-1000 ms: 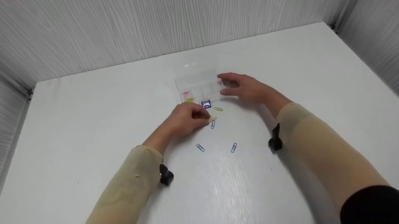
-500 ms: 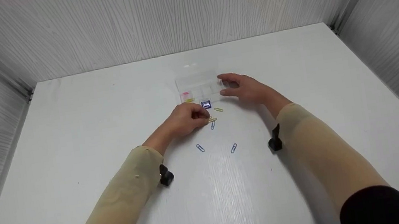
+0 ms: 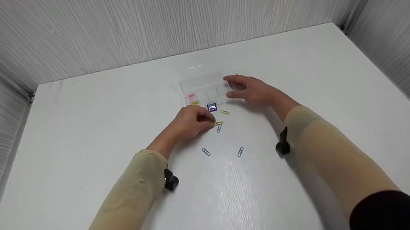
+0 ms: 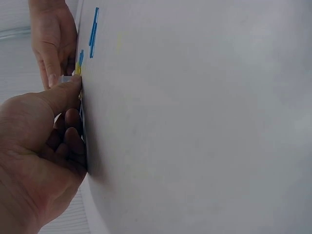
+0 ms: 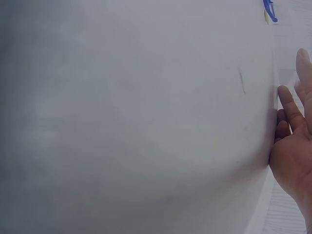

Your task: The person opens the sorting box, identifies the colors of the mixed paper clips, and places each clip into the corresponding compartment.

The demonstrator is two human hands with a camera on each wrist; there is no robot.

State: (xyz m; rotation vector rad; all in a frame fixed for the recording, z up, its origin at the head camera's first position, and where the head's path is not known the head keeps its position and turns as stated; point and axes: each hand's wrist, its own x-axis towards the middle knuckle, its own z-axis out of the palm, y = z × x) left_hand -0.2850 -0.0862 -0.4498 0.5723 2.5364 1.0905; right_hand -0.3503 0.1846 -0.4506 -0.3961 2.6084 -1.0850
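My left hand (image 3: 192, 123) pinches a yellow paper clip (image 3: 219, 123) between thumb and forefinger, low over the table. Just below its tip in the head view lies a blue paper clip (image 3: 219, 129). Beyond the fingers stands a clear compartment box (image 3: 212, 92), its transparent lid folded back. Pink clips (image 3: 191, 97) and yellow clips (image 3: 194, 103) show in its left part. A shiny purple-blue piece (image 3: 212, 107) sits at its front edge. My right hand (image 3: 256, 91) rests at the box's right end, thumb and forefinger spread and extended along it.
Another yellow paper clip (image 3: 224, 112) lies in front of the box. Two blue paper clips, one at left (image 3: 205, 151) and one at right (image 3: 240, 151), lie nearer me on the white table (image 3: 218, 209). Pale wood-grain panels (image 3: 190, 12) wall the back and sides.
A second bit of yellow beside the left fingertips no longer shows; those fingertips have shifted only slightly. The right hand and the box stay in place.
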